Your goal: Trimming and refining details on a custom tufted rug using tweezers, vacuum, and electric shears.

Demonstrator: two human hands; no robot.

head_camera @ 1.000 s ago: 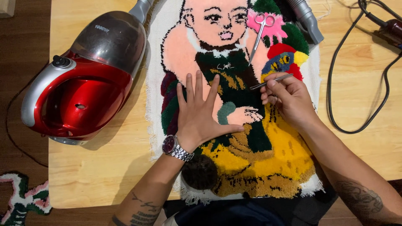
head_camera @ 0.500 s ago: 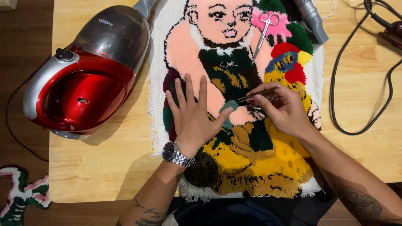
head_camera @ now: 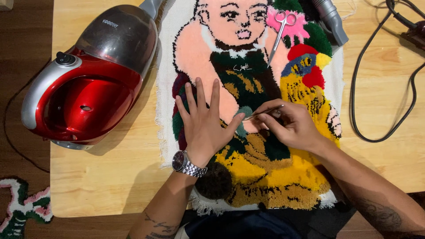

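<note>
left hand (head_camera: pixel 204 128) lies spread flat on tufted rug (head_camera: pixel 274 177); right hand (head_camera: pixel 290 126) pinches thin metal tool (head_camera: pixel 262 112).

One tufted rug (head_camera: pixel 265 177), one red vacuum cleaner (head_camera: pixel 88 88), one pair of scissors (head_camera: pixel 280 33), two hands, one wristwatch (head_camera: pixel 185 163).

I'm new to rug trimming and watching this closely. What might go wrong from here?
The thin tool in the right hand points at the left hand's thumb, so a slip might prick it. The scissors lie loose on the rug; shifting the rug may slide them. The vacuum overhangs the table edge.
</note>
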